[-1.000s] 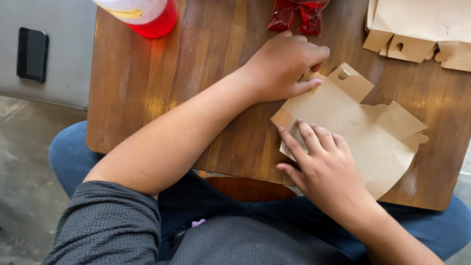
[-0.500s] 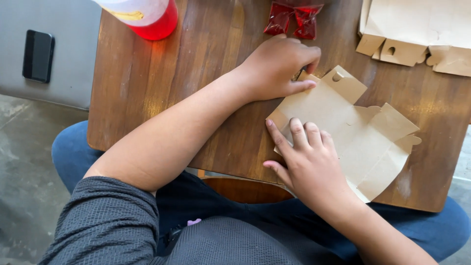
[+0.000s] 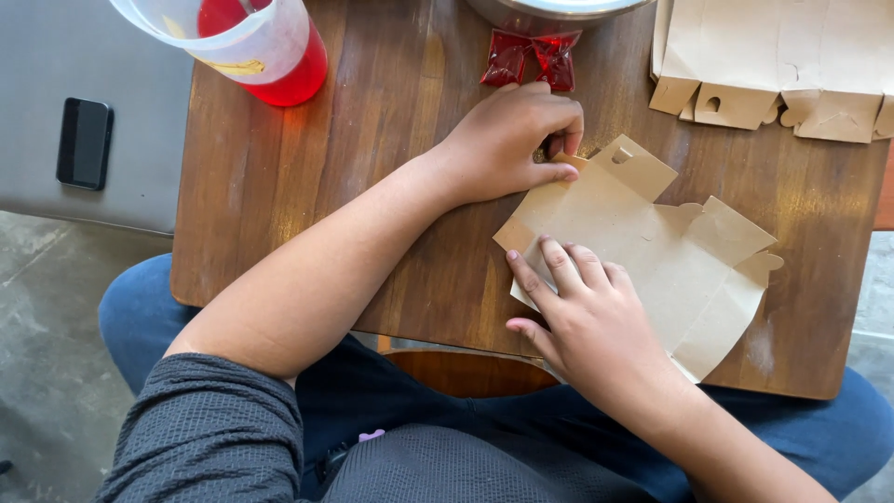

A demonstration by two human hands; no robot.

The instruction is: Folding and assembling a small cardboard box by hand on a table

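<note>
Flat brown cardboard box blank (image 3: pixel 652 256) lies on the wooden desk (image 3: pixel 372 140), near its front edge. Left hand (image 3: pixel 512 140) has fingers curled, pinching the blank's upper-left flap; right hand (image 3: pixel 587 317) presses the blank's lower-left corner with fingers spread flat, grasping nothing. Two small red sachets (image 3: pixel 531 56) sit just beyond the left hand. Stack of like blanks (image 3: pixel 773 65) at top right, cut off by the frame. Clear jug with red liquid (image 3: pixel 251 47) at top left (yellow marking, unreadable). Dark phone (image 3: pixel 84 142) on a grey surface beside the desk. A metal bowl rim (image 3: pixel 549 9) now shows at top; a second ago it was out of view.
</note>
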